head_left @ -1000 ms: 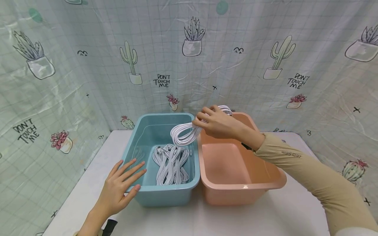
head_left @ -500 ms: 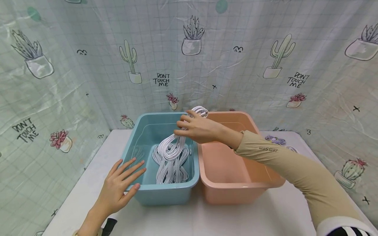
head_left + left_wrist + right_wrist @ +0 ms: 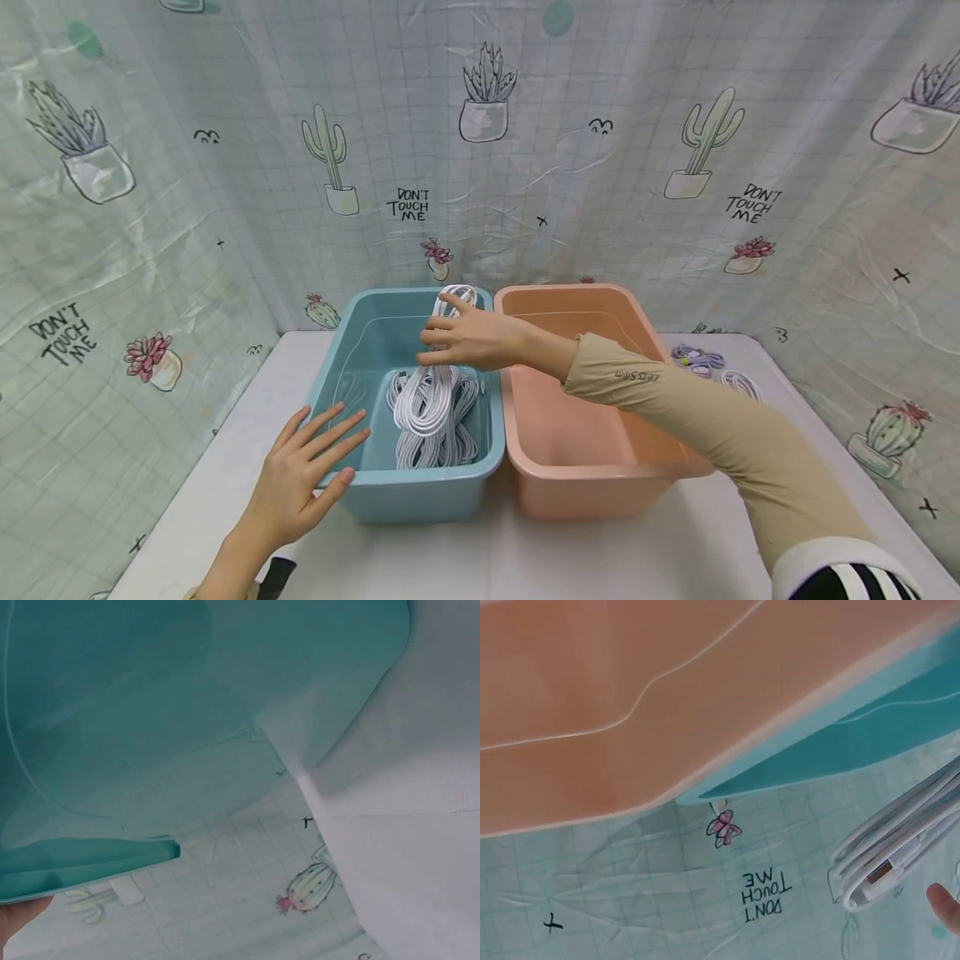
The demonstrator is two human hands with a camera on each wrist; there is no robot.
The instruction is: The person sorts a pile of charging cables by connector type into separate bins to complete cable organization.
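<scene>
I count two tubs: blue point(image 3: 420, 477) at 7 o'clock, orange point(image 3: 570, 400) at 4. Right hand point(image 3: 480, 335) gripping one white cable coil point(image 3: 423, 410) over blue; long flat loops, metal-tipped plug showing. Below it, a white cable pile point(image 3: 435, 456); can't count pieces. At least two coils, purple point(image 3: 701, 358) and white point(image 3: 741, 384), around orange's 2–3 o'clock. Left hand point(image 3: 300, 479) fingers spread, blue's 8 o'clock.

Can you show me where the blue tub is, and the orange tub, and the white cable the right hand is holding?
Blue tub point(image 3: 416, 503): head view, on its front wall.
Orange tub point(image 3: 585, 497): head view, on its front wall.
Held white cable point(image 3: 423, 419): head view, on its lower loop.
</scene>
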